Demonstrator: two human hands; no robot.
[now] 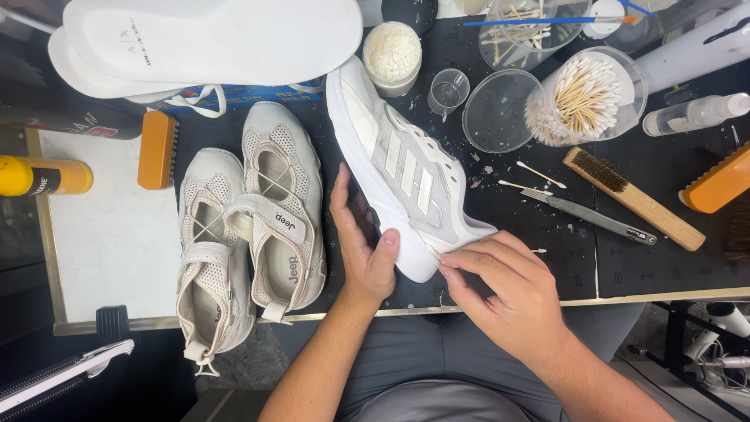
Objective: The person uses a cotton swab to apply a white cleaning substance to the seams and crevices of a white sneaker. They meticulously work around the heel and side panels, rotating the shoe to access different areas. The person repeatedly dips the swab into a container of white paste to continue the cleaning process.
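1. A white sneaker (394,160) lies on the black mat (547,234) in the middle, with its toe near the person.
2. The left hand (361,242) cups the sneaker's toe from the left. Its fingers are loosely bent and its thumb presses on the toe.
3. The right hand (504,285) is at the toe's right side. Its thumb and first finger are pinched together on a thin stick (432,254), and the stick's tip touches the sneaker.
4. Just to the left, two beige shoes (250,234) with straps lie side by side.
5. Past them sit an orange brush (157,148) and a yellow bottle (43,176).
6. Two white insoles (203,43) lie at the top left.
7. To the right of the sneaker are loose swabs (539,173), a metal tool (594,217) and a wooden brush (633,197).
8. Behind those stand a cup of swabs (582,98), an empty clear cup (494,109) and a jar of white fluff (392,53).
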